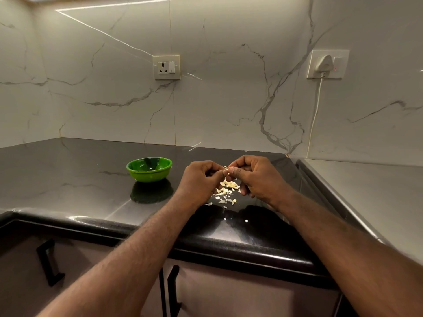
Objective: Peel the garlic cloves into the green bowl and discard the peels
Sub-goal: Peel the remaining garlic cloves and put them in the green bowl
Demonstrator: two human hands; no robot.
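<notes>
Both our left hand and right hand have fingers pinching the garlic clove between them. Green bowl sits off left, nearer the left hand.

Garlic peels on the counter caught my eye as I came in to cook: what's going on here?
A person is peeling garlic with bare hands. The left hand and right hand meet above the dark counter, both pinching a small pale garlic clove between fingertips. Loose peels lie in a pile on the counter right below the hands, not yet discarded. The green bowl stands to the left, apart from the hands; what it holds cannot be made out.
</notes>
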